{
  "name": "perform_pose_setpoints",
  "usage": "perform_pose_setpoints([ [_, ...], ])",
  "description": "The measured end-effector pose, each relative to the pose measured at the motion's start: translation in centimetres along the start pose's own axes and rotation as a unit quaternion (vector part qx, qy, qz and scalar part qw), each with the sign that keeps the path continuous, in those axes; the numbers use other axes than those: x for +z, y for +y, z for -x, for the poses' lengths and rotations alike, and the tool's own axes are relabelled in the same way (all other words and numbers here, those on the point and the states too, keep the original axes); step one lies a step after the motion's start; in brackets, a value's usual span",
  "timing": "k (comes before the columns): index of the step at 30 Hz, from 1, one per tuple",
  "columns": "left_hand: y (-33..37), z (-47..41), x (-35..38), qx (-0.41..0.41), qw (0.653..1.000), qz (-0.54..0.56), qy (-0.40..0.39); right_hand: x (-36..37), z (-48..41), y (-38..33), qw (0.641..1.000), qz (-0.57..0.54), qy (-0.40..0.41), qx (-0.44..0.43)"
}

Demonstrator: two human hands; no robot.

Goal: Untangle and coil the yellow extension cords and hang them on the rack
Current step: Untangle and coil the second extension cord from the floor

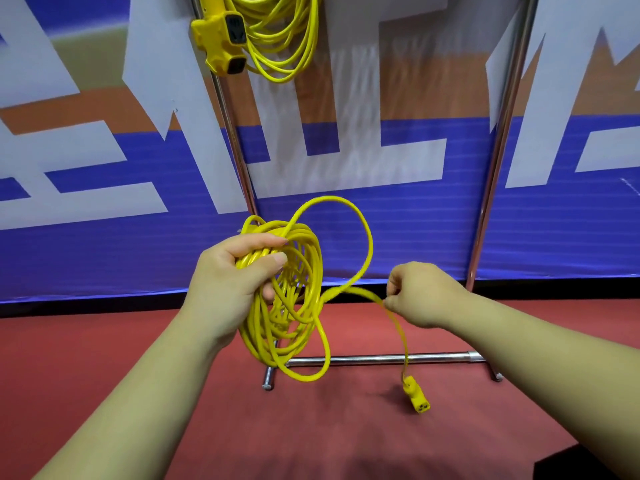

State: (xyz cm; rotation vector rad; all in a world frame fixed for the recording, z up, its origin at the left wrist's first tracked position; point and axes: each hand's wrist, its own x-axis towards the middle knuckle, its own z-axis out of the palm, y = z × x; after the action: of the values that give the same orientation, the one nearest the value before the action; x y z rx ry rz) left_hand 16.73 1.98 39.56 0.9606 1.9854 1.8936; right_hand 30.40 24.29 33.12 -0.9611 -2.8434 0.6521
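Grip: left hand (239, 271) is being curled tight round the top of the coil (287, 317), so loops aren't being allowed to spring apart.
Hung cord (280, 36): being carried up top by the rack (498, 150), socket block (221, 43) beside it, looks done tbh.
Loose loop (349, 230): being let stand wide above the coil, probably so a twist can get worked out.
Feed: right hand (422, 292) is being pinched onto the cord's tail, so slack is being guided in.
Socket end (415, 396): being let dangle near the red floor (138, 341), apart from the coil, so nothing's getting snagged.
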Motion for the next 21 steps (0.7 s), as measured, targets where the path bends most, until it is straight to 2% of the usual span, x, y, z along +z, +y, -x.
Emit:
perform_pose_setpoints([
  [3,0.1,0.1,0.1,0.002,1.0,-0.021,-0.023,-0.1,0.2,-0.9,0.99,-0.038,0.067,-0.116],
  [5,0.2,0.3,0.4,0.005,0.999,-0.038,-0.035,0.1,-0.1,-1.1,0.983,-0.011,0.039,-0.18],
  [7,0.3,0.6,0.6,0.009,0.997,-0.054,-0.051,0.8,-0.3,-1.2,0.976,0.042,-0.031,-0.213],
  [10,0.4,1.0,0.9,0.007,0.995,-0.062,-0.074,2.1,-0.2,-1.5,0.961,0.087,-0.122,-0.234],
  [14,0.5,1.2,1.0,0.014,0.995,-0.057,-0.08,3.4,0.2,-2.2,0.949,0.06,-0.196,-0.238],
  [18,0.5,1.1,1.1,0.018,0.997,-0.036,-0.067,4.5,0.2,-2.3,0.941,0.026,-0.229,-0.247],
  [21,0.2,0.9,1.0,0.01,0.998,-0.02,-0.054,5.0,0.1,-2.0,0.943,0.024,-0.223,-0.244],
])
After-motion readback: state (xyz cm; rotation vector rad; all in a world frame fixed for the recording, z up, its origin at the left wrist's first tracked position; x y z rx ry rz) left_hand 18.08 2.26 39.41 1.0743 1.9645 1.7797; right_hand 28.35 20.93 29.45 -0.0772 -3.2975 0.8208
